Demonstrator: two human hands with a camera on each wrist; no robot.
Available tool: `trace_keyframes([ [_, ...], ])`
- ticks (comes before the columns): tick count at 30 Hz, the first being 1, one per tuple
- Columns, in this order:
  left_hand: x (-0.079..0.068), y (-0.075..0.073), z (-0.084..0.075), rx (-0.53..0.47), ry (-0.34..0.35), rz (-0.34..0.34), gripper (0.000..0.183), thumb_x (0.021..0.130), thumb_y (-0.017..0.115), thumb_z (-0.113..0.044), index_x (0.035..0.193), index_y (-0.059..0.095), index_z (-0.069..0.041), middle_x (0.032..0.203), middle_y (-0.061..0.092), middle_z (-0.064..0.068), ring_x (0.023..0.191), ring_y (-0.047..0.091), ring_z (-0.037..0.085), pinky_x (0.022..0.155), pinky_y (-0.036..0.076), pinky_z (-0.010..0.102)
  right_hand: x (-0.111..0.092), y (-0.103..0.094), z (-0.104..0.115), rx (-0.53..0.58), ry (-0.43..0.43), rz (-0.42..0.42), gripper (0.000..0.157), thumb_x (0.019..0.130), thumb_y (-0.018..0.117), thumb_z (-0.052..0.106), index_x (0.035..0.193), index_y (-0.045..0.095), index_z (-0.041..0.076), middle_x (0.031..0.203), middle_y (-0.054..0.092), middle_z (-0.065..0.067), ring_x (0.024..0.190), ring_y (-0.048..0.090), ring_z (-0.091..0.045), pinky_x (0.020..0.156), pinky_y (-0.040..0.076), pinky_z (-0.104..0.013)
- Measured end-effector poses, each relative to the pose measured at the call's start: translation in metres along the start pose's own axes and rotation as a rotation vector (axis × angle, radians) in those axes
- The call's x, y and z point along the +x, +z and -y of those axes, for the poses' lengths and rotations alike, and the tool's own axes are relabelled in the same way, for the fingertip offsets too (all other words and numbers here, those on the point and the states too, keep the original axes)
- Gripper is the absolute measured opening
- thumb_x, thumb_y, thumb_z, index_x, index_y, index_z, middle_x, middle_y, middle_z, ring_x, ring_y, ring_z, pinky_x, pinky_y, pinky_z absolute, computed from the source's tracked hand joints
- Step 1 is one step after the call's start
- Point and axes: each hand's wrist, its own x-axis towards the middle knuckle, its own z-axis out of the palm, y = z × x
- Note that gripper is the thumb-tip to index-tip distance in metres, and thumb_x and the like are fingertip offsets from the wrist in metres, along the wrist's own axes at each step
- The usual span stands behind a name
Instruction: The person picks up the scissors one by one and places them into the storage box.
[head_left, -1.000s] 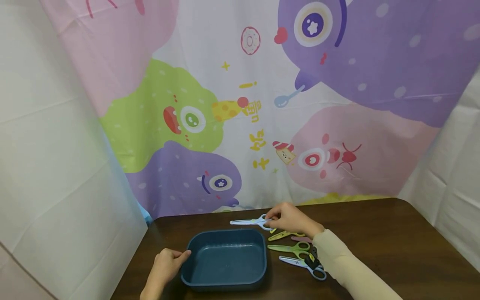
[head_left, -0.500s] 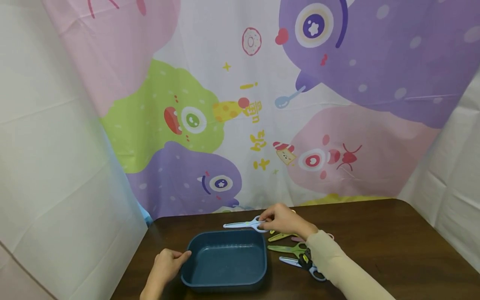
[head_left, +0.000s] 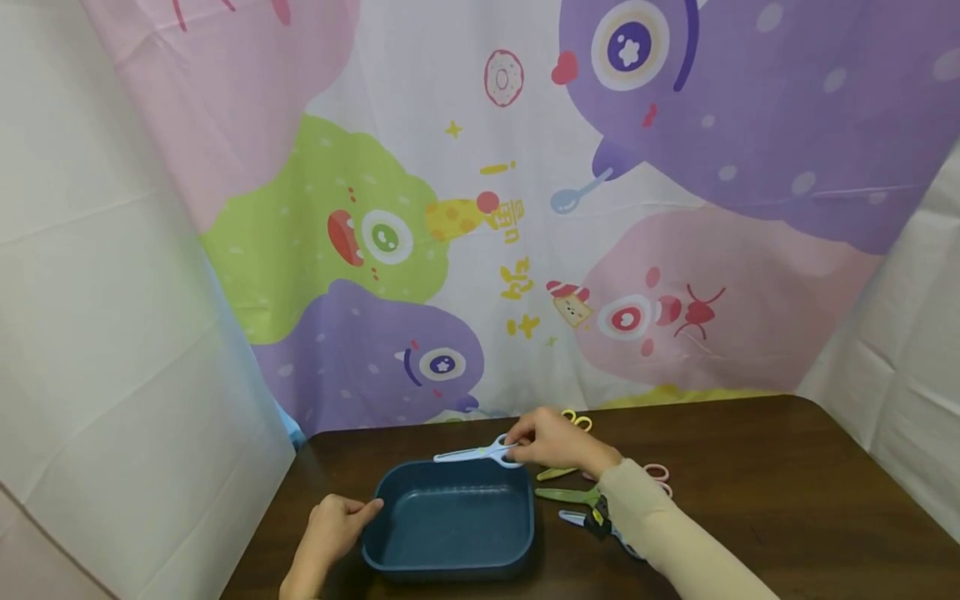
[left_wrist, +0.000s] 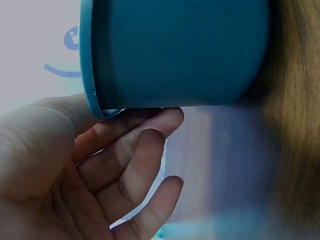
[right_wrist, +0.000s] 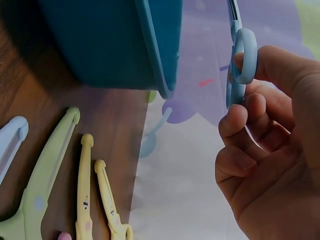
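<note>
Light-blue scissors [head_left: 471, 453] are held by their finger loops in my right hand [head_left: 557, 442], blades to the left, over the far rim of a dark teal plastic bin [head_left: 450, 569]. The right wrist view shows a blue loop [right_wrist: 246, 56] pinched between thumb and fingers, above the bin's edge. My left hand [head_left: 332, 529] grips the bin's left rim, thumb over the edge. From the left wrist, the hand's fingers [left_wrist: 150, 150] lie against the outer wall [left_wrist: 185, 55], some only loosely curled. Inside the bin nothing is visible.
Right of the bin lie green scissors [head_left: 566, 495], yellow scissors [head_left: 557, 473], pink-handled scissors [head_left: 657, 473] and more blue scissors [head_left: 572, 517], partly hidden by the right sleeve [head_left: 667, 517] and a black wrist device [head_left: 597, 523]. A patterned curtain [head_left: 517, 367] hangs behind the table [head_left: 757, 467].
My right hand has carried the light-blue scissors leftward and slightly down, from behind the bin's right corner to over its far rim. The left hand and the bin have stayed put.
</note>
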Motion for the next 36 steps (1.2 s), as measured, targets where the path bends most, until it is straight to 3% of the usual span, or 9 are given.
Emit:
trace_keyframes([
  [12, 0.000, -0.001, -0.001, 0.010, -0.013, 0.010, 0.035, 0.094, 0.073, -0.034, 0.073, 0.081, -0.007, 0.058, 0.060, -0.004, 0.063, 0.054, 0.013, 0.060, 0.045, 0.031, 0.009, 0.011, 0.004, -0.054, -0.017, 0.024, 0.007, 0.089, 0.079, 0.018, 0.093, 0.082, 0.013, 0.068, 0.054, 0.010, 0.063, 0.050, -0.003, 0.073, 0.049, -0.025],
  [24, 0.001, -0.002, -0.001, -0.010, -0.022, 0.018, 0.048, 0.094, 0.073, -0.032, 0.053, 0.064, -0.009, 0.050, 0.044, -0.006, 0.056, 0.044, 0.012, 0.054, 0.035, 0.029, 0.024, 0.020, 0.012, -0.101, -0.014, 0.075, 0.006, 0.088, 0.079, 0.016, 0.091, 0.081, 0.012, 0.060, 0.048, 0.011, 0.056, 0.045, -0.001, 0.072, 0.048, -0.023],
  [36, 0.000, -0.003, -0.001, 0.014, -0.003, 0.017, 0.040, 0.094, 0.073, -0.035, 0.065, 0.077, -0.009, 0.055, 0.054, -0.005, 0.062, 0.049, 0.014, 0.057, 0.040, 0.031, 0.043, 0.025, 0.032, -0.153, 0.042, 0.131, 0.008, 0.090, 0.078, 0.020, 0.093, 0.081, 0.013, 0.057, 0.047, 0.011, 0.053, 0.043, -0.003, 0.067, 0.043, -0.023],
])
